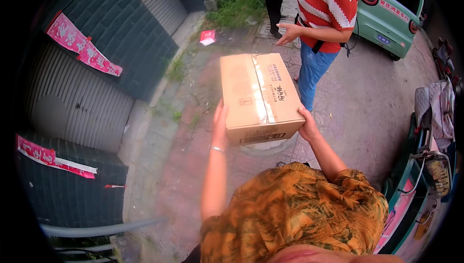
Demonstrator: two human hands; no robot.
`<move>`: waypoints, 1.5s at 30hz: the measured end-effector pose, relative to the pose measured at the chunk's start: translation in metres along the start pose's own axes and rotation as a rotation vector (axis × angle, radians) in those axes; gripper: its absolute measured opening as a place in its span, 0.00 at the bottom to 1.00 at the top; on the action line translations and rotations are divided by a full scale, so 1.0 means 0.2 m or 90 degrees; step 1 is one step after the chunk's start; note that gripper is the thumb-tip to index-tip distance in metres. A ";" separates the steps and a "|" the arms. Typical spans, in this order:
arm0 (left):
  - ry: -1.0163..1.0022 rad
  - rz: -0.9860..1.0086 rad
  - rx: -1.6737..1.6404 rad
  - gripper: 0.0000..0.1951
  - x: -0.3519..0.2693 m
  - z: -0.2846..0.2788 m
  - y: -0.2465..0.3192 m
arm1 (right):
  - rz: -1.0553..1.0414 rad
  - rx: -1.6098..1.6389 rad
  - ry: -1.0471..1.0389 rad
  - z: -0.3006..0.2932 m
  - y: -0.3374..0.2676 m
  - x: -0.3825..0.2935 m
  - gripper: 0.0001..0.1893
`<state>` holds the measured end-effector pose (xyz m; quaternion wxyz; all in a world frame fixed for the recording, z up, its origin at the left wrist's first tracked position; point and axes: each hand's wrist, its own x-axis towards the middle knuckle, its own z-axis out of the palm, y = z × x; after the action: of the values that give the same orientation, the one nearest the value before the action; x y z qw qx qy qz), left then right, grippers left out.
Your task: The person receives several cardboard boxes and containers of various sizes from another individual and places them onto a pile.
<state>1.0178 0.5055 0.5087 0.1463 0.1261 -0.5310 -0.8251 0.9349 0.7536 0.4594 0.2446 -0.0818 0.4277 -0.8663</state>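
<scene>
A closed cardboard box [259,89] is held out in front of my body, with clear tape along its top seam and printing on its top and near side. My left hand [220,123] grips its left side; a silvery bracelet circles that wrist. On the right, near the box's lower corner, my right hand [308,123] holds the other side. The undersides of both hands and the base of the box are hidden.
A person in a red-and-white striped top [326,9] stands just beyond the box, hands apart; another person is partly visible behind. A green car [389,16] is parked at the upper right. A cart [406,190] stands at right. Shuttered walls [119,20] line the left.
</scene>
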 end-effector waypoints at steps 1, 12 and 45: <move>0.012 -0.004 0.006 0.26 0.03 0.01 -0.01 | 0.000 -0.001 0.008 -0.01 -0.01 0.01 0.31; 0.093 0.060 0.014 0.20 0.27 0.10 -0.09 | -0.023 0.035 0.105 -0.12 -0.04 0.11 0.24; 0.846 0.491 0.492 0.23 -2.06 0.05 0.21 | 0.568 -0.267 -0.575 0.94 1.00 -0.28 0.37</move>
<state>1.3998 0.6509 0.5727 0.6440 0.4347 -0.5845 -0.2340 1.1208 0.5468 0.4234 0.7136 -0.2972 0.4357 -0.4611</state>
